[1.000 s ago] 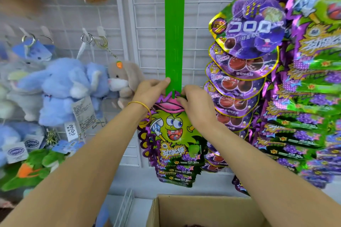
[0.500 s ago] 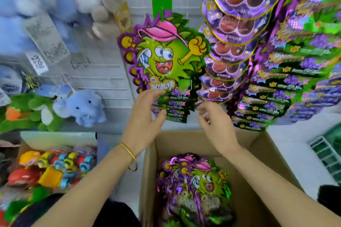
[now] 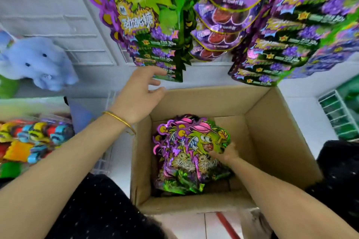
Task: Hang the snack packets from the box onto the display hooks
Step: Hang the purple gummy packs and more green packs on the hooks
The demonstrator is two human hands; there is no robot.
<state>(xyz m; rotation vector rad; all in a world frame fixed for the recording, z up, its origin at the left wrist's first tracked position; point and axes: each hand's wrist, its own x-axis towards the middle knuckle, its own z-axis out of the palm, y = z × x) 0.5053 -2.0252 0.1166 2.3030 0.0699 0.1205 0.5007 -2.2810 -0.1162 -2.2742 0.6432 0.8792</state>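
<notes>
An open cardboard box (image 3: 275, 141) stands on the floor below me, and a pile of green-and-purple snack packets (image 3: 184, 153) lies inside it. My right hand (image 3: 227, 154) is down in the box, its thumb on the top packet's face and its fingers at that packet's right edge. Over the box's far left corner my left hand (image 3: 139, 93) hovers with relaxed fingers that hold nothing. It is just under the lowest of the same packets hanging (image 3: 151, 25) in an overlapping column.
More purple snack packets hang in columns in the middle (image 3: 223, 15) and at the right (image 3: 291, 35). A blue plush toy (image 3: 37, 64) hangs on the white grid wall at left, above colourful packs (image 3: 29, 137). A green rack (image 3: 342, 114) stands at right.
My view has dropped from the hanging strip to the box. Both hands left the hung packet; the right went down into the box onto the top packet, and the left stayed near the hanging ones.
</notes>
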